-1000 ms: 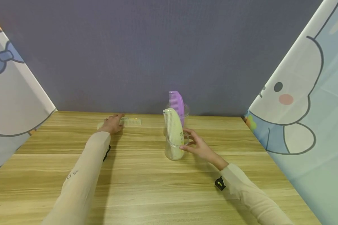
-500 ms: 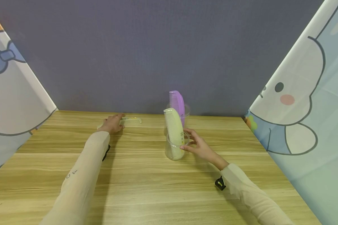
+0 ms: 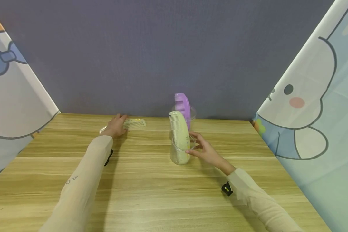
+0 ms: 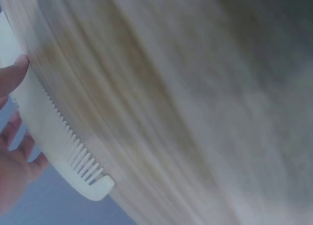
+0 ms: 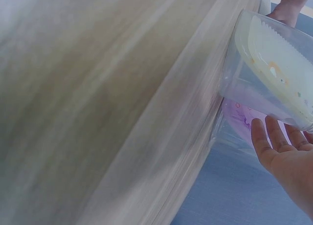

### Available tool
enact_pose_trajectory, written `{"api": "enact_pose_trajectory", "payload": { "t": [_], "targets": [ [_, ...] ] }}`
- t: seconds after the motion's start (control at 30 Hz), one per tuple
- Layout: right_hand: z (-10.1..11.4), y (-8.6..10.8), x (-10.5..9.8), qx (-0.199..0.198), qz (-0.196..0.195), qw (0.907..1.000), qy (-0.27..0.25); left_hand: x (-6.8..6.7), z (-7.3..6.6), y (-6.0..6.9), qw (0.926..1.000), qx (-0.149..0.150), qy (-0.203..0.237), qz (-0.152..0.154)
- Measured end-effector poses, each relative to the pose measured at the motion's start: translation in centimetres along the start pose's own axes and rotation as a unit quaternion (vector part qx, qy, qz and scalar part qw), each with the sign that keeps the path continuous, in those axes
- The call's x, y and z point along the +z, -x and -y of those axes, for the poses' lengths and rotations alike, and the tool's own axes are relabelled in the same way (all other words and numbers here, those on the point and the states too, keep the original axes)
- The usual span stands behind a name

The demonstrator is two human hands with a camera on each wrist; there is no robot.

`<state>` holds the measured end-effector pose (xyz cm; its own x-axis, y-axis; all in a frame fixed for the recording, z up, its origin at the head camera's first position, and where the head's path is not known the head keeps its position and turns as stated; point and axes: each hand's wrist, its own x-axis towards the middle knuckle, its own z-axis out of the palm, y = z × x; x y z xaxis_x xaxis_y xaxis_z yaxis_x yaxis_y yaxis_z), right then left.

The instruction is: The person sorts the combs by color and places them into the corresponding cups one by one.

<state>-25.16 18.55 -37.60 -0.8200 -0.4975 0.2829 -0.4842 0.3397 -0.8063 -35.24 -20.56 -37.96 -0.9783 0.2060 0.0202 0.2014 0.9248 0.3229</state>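
At the back left of the table, my left hand (image 3: 116, 126) grips a pale cream comb (image 3: 135, 121) across its middle. In the left wrist view, the thumb lies at the toothed edge of this comb (image 4: 41, 120), with the fingers on the spine side. My right hand (image 3: 207, 153) holds a clear plastic cup (image 3: 174, 156) by its right side near the rim. Inside that cup a second cream comb (image 3: 181, 132) leans upright, its top well above the rim. In the right wrist view, several fingers of the right hand (image 5: 288, 159) touch the cup wall.
Right behind the front cup stands another clear cup (image 3: 193, 113) holding a purple comb (image 3: 186, 108). A grey wall (image 3: 133, 58) borders the wooden table (image 3: 150, 196) at the back. Cartoon-printed panels (image 3: 304, 96) flank both sides.
Under my left hand, the cream comb has tilted, so more of its curved face shows, and the left fingers have shifted slightly. My right hand and both cups stay in place.
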Motion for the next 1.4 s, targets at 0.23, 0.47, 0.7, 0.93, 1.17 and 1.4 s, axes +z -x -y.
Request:
{"api": "enact_pose_trajectory", "payload": {
  "t": [0.23, 0.47, 0.7, 0.93, 1.17, 1.4],
  "targets": [
    [0.3, 0.0, 0.0, -0.001, 0.002, 1.0, 0.002, -0.2, -0.2, 0.2, 0.9997, 0.007, -0.021, -0.011],
    [0.4, 0.0, -0.1, 0.001, 0.001, 1.0, 0.004, -0.3, -0.4, 0.3, 0.9977, 0.033, -0.048, -0.034],
    [0.3, 0.0, -0.1, -0.004, 0.002, 1.0, 0.003, -0.7, -0.3, 0.4, 0.997, 0.054, -0.042, -0.035],
    [0.3, 0.1, 0.0, -0.005, 0.0, 1.0, 0.003, -1.1, -0.3, 0.7, 0.9988, 0.046, -0.01, -0.013],
    [0.3, 0.1, 0.0, -0.006, 0.0, 1.0, 0.0, -1.4, -0.2, 0.8, 0.9986, 0.049, 0.018, -0.001],
    [0.3, 0.0, 0.0, -0.008, 0.0, 1.0, 0.002, -1.8, -0.5, 0.9, 0.9977, 0.057, 0.037, -0.007]
  ]
}}
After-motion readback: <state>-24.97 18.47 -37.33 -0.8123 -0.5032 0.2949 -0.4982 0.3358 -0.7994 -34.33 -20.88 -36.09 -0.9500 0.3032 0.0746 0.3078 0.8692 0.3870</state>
